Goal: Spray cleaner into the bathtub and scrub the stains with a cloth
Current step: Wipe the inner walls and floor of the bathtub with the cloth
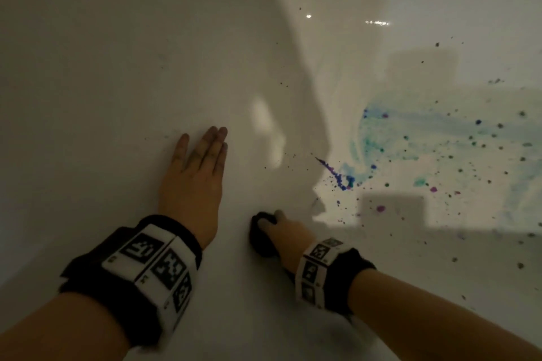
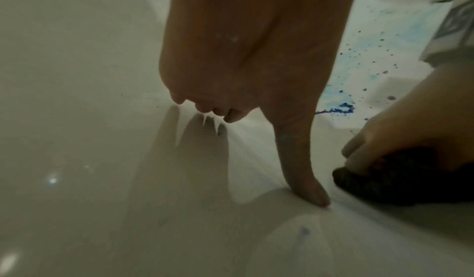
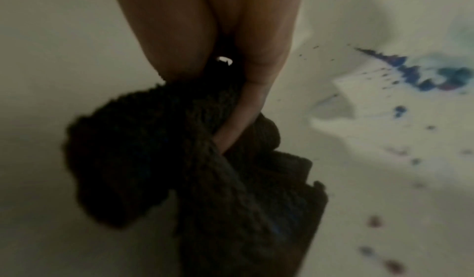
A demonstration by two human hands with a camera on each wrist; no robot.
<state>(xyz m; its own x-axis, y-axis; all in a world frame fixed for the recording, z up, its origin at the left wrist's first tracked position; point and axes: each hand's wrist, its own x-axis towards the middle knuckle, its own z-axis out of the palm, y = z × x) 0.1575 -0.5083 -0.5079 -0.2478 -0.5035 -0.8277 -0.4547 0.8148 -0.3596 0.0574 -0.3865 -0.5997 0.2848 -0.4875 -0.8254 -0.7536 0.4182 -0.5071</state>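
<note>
Bathtub [image 1: 102,53]: one cloth [image 1: 261,239] gripped by right hand [image 1: 286,233] fingers, left hand [image 1: 192,182] fingers flat

Cloth [image 3: 195,159] mostly a dark blob in the right wrist view, blurry, lower end cut off by the bottom edge. Right hand [image 1: 283,230] fingers [image 1: 268,223] half buried in it, so can't tell how many wrap round. Stains [image 1: 440,149] run off the right edge, far specks too small to make out. Left hand [image 2: 246,58] palm hidden against the tub [image 1: 117,67].
</note>
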